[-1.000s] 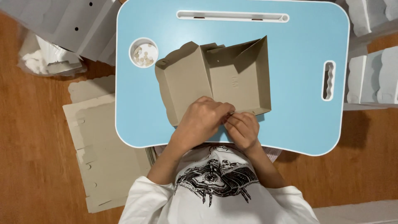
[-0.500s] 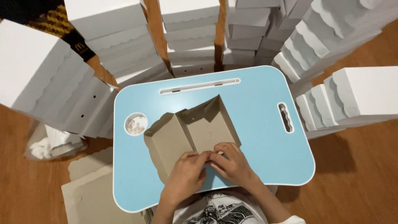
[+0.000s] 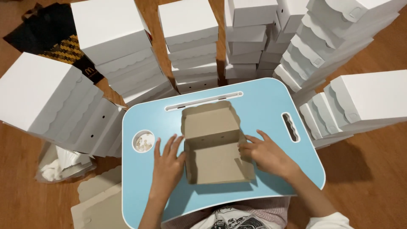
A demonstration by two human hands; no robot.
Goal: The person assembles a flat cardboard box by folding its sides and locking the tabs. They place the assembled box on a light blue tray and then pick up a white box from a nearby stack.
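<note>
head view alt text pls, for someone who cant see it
A person's left hand and right hand press against the two sides of an open brown cardboard box on a light blue lap table. Stacks of closed white boxes ring the table on a wooden floor.

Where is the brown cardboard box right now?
In the head view, the brown cardboard box sits open near the middle of the blue lap table, between the left hand and the right hand, which press its sides.
</note>
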